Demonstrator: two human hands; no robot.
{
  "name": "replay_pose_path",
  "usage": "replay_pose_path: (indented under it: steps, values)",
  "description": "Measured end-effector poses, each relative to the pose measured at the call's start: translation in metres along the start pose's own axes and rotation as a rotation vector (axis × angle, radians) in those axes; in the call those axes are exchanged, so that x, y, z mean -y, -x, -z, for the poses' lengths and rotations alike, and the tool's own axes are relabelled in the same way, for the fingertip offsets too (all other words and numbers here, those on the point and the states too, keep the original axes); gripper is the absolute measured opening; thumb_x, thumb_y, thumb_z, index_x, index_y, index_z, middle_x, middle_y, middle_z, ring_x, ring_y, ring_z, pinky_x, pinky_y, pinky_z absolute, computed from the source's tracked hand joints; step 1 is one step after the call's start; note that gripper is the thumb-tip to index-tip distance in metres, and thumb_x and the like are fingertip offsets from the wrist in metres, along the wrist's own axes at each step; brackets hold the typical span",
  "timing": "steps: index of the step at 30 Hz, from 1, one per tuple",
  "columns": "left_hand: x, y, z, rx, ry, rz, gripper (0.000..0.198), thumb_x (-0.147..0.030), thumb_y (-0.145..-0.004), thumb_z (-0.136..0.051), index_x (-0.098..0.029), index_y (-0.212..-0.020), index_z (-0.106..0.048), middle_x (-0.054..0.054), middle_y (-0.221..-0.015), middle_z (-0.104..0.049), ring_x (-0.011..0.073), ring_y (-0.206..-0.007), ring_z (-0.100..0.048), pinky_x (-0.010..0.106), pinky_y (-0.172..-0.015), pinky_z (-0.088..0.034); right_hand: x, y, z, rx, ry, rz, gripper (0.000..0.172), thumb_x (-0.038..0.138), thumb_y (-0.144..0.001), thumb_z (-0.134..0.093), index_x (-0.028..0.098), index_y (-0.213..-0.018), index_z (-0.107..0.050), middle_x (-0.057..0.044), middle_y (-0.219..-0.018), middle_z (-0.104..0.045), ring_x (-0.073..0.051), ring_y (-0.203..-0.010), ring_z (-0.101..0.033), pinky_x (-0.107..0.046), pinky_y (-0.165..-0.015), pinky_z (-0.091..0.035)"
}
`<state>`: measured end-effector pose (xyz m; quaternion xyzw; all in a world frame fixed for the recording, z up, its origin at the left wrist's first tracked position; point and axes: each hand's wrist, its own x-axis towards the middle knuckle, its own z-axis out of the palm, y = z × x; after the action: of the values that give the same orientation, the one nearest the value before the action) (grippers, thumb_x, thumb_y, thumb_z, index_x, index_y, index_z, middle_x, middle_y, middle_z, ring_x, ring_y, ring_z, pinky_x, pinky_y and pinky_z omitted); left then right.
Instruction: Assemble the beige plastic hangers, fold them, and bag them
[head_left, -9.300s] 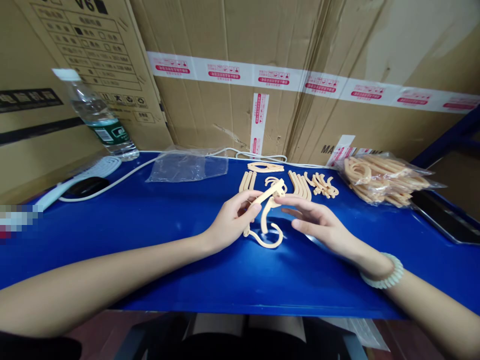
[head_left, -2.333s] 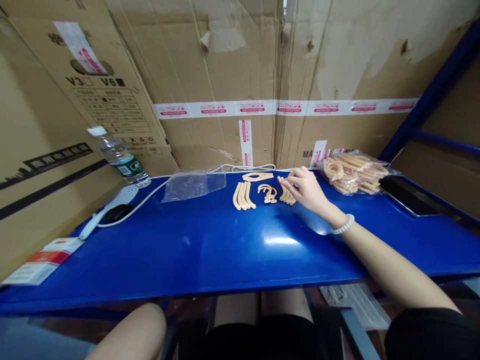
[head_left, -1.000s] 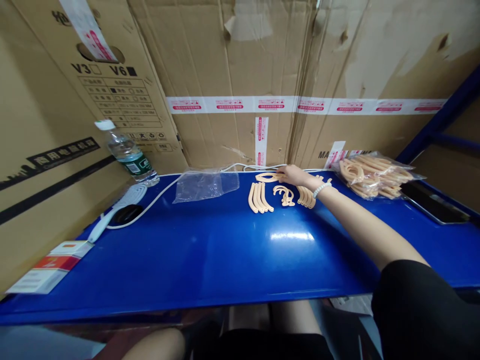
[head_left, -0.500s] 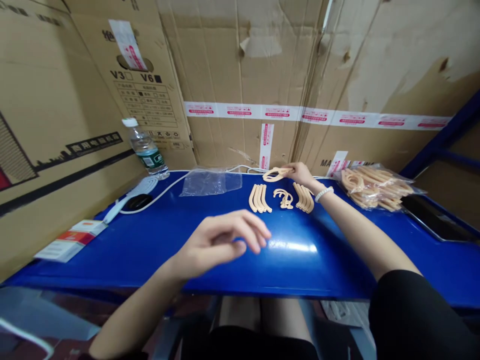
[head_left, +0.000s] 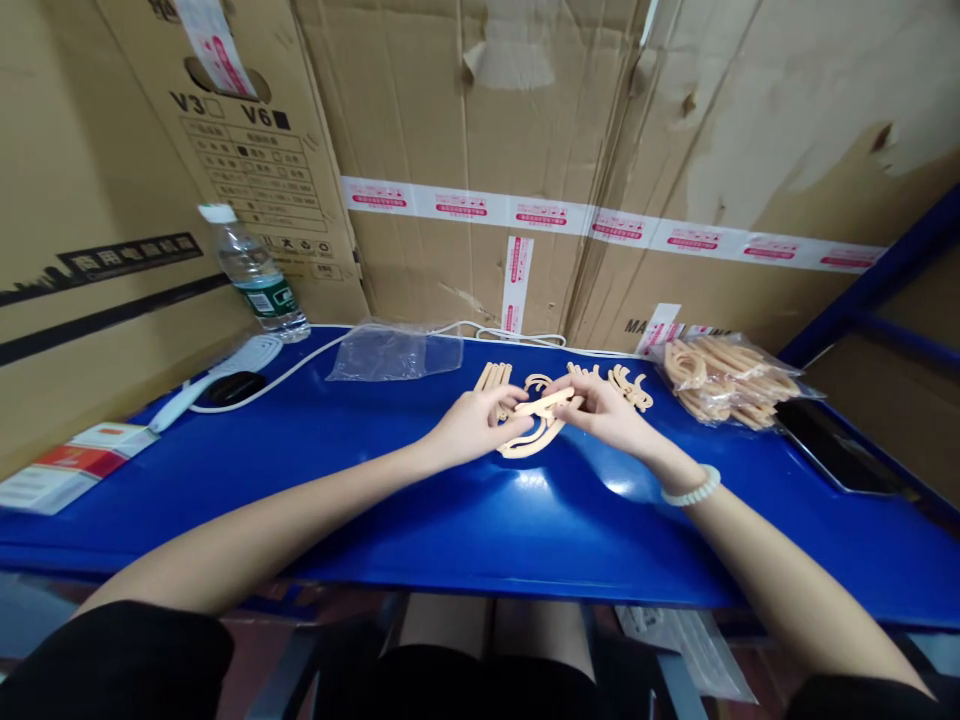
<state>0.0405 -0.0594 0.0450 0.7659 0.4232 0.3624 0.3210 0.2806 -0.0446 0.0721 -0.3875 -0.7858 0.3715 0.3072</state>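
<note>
Between my hands, above the blue table, are peach-coloured curved pieces (head_left: pixel 534 440). My left hand (head_left: pixel 476 425) pinches their left end, fingers closed. At the right end, my right hand (head_left: pixel 606 410) grips them between thumb and fingers; a pale beaded bracelet is on that wrist. Just behind my left hand lies a row of peach strips (head_left: pixel 495 375), partly covered by it. Another row (head_left: pixel 583 370) shows behind my right hand, with small curved pieces (head_left: pixel 630 387) to its right. How the held pieces join is too small to tell.
On the blue table (head_left: pixel 360 510) are a clear bag of peach parts (head_left: pixel 731 380), a dark phone (head_left: pixel 836 450), a flat plastic bag (head_left: pixel 397 353), a white cable, a water bottle (head_left: pixel 259 275), a pale-handled object (head_left: pixel 217 380) and a box (head_left: pixel 75 465). Cardboard (head_left: pixel 450 120) stands behind.
My right hand has come nearer with the curved pieces, and my left hand has moved forward and closed on them. Small curved pieces now lie right of the right-hand row. The view has shifted.
</note>
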Motion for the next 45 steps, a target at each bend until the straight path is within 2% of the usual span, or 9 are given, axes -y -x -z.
replay_pose_path:
  steps: [5,14,20,23,28,32,36,39,45]
  values:
    - [0.009,0.02,-0.019,0.067,0.173,0.086,0.029,-0.039,-0.092,-0.059,-0.016,-0.109,-0.066,0.004,-0.082,-0.075,0.0148,-0.059,-0.066,0.023,-0.053,-0.048,-0.002,0.023,-0.02,-0.077,-0.18,-0.103,0.045,0.043,-0.085,-0.074,0.02,-0.122,-0.062,-0.004,-0.088,-0.071,-0.015,-0.065,-0.063,-0.029,-0.061,-0.052]
    - [0.015,0.021,-0.019,-0.222,0.393,0.138,0.019,-0.036,-0.093,-0.063,-0.017,-0.094,-0.059,0.002,-0.079,-0.069,0.0098,-0.051,-0.061,0.021,-0.048,-0.049,-0.013,0.026,-0.012,-0.121,-0.317,-0.326,0.037,0.051,-0.079,-0.079,0.015,-0.086,-0.072,-0.008,-0.074,-0.075,-0.019,-0.071,-0.072,-0.032,-0.071,-0.058]
    - [0.018,0.017,-0.011,-0.375,0.397,0.041,0.018,-0.035,-0.096,-0.06,-0.017,-0.092,-0.058,0.0,-0.078,-0.066,0.0077,-0.054,-0.055,0.02,-0.051,-0.044,-0.017,0.026,-0.015,-0.278,-0.271,-0.277,0.033,0.048,-0.084,-0.076,0.015,-0.084,-0.072,0.003,-0.06,-0.057,-0.007,-0.05,-0.048,-0.02,-0.047,-0.039]
    - [0.018,0.017,-0.008,-0.394,0.336,0.053,0.019,-0.035,-0.095,-0.06,-0.017,-0.088,-0.059,-0.003,-0.071,-0.06,0.0094,-0.058,-0.053,0.021,-0.055,-0.041,-0.016,0.026,-0.018,-0.373,-0.407,-0.241,0.03,0.045,-0.084,-0.077,0.018,-0.085,-0.067,0.003,-0.065,-0.058,-0.008,-0.053,-0.052,-0.019,-0.046,-0.041]
    - [0.011,0.019,-0.004,-0.117,0.224,-0.012,0.018,-0.032,-0.091,-0.06,-0.017,-0.081,-0.06,-0.002,-0.071,-0.055,0.0123,-0.065,-0.05,0.025,-0.061,-0.039,-0.015,0.025,-0.027,-0.331,-0.638,-0.257,0.033,0.034,-0.07,-0.09,0.019,-0.084,-0.064,0.0,-0.081,-0.067,-0.015,-0.072,-0.07,-0.024,-0.06,-0.06]
    - [0.006,0.02,-0.006,0.115,0.258,-0.139,0.023,-0.035,-0.09,-0.061,-0.017,-0.077,-0.057,0.007,-0.102,-0.063,0.0208,-0.097,-0.059,0.033,-0.087,-0.045,-0.014,0.026,-0.035,-0.329,-0.62,-0.238,0.029,0.035,-0.07,-0.09,0.019,-0.086,-0.071,-0.003,-0.089,-0.072,-0.015,-0.073,-0.071,-0.027,-0.063,-0.064]
    - [0.009,0.018,-0.013,0.327,0.56,0.085,0.032,-0.048,-0.095,-0.057,-0.017,-0.085,-0.055,0.01,-0.099,-0.067,0.0209,-0.086,-0.065,0.034,-0.08,-0.05,-0.012,0.028,-0.035,-0.286,-0.532,-0.205,0.025,0.036,-0.071,-0.089,0.019,-0.082,-0.075,-0.003,-0.081,-0.074,-0.015,-0.065,-0.071,-0.028,-0.064,-0.064]
    - [0.012,0.014,-0.014,0.398,0.696,0.205,0.037,-0.053,-0.091,-0.063,-0.017,-0.091,-0.054,0.005,-0.076,-0.066,0.0184,-0.072,-0.064,0.031,-0.072,-0.049,-0.008,0.028,-0.034,-0.268,-0.497,-0.187,0.024,0.036,-0.071,-0.088,0.019,-0.082,-0.075,-0.003,-0.081,-0.075,-0.015,-0.062,-0.071,-0.03,-0.063,-0.064]
    - [0.014,0.009,-0.009,0.409,0.556,0.231,0.034,-0.044,-0.088,-0.069,-0.015,-0.103,-0.064,0.004,-0.085,-0.066,0.0142,-0.071,-0.059,0.024,-0.063,-0.043,-0.006,0.027,-0.034,-0.177,-0.393,-0.04,0.018,0.035,-0.078,-0.084,0.018,-0.08,-0.076,-0.005,-0.084,-0.074,-0.014,-0.064,-0.069,-0.028,-0.061,-0.061]
